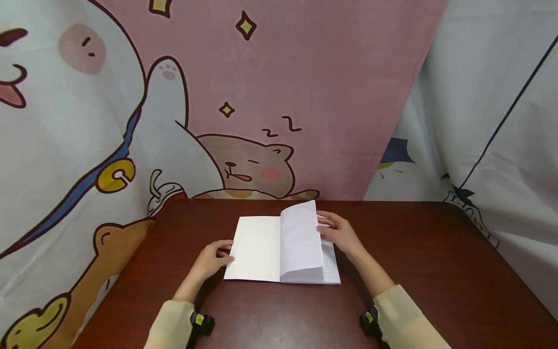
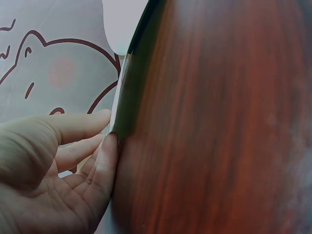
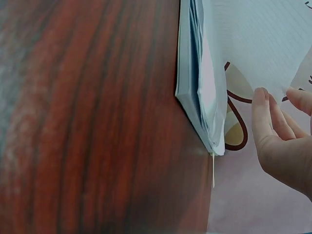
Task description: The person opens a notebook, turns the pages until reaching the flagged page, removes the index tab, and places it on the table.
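Note:
An open notebook point(image 1: 255, 249) lies on the table, with a blank left side and faintly lined pages on the right. My left hand point(image 1: 210, 260) holds the outer left edge of the notebook, thumb and fingertips right at the cover's edge point(image 2: 115, 105) in the left wrist view. On the other side, my right hand point(image 1: 342, 235) pinches a lined page point(image 1: 301, 237) near its upper outer edge. That page is lifted and curves above the pages beneath. In the right wrist view, thumb and fingers point(image 3: 262, 97) meet at the raised sheet point(image 3: 258, 44).
The brown wooden table point(image 1: 287, 320) reaches back to a pink and white cartoon cloth point(image 1: 340, 97). A thin ribbon point(image 3: 213, 170) sticks out from the notebook's end. Dark wrist devices point(image 1: 202, 322) sit at both sleeves.

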Demonstrator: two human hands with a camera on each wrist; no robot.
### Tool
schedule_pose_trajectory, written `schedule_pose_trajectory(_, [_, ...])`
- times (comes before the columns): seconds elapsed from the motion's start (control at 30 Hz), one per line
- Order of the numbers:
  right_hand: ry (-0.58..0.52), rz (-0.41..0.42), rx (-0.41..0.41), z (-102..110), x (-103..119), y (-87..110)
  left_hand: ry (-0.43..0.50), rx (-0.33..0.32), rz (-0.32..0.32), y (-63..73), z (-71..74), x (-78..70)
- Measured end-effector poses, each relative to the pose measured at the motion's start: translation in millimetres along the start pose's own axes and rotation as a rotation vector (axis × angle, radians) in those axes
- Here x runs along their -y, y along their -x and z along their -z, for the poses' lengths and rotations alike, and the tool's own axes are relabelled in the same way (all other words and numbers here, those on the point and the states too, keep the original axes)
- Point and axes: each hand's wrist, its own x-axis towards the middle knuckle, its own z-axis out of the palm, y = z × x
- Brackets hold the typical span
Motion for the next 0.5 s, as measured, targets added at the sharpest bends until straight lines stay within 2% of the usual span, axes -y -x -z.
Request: schedule_pose_trajectory(0.5, [0.0,0.006,0.025,-13,12,-6.1,0.016,0.009,0.011,-1.3,0.9,3.7])
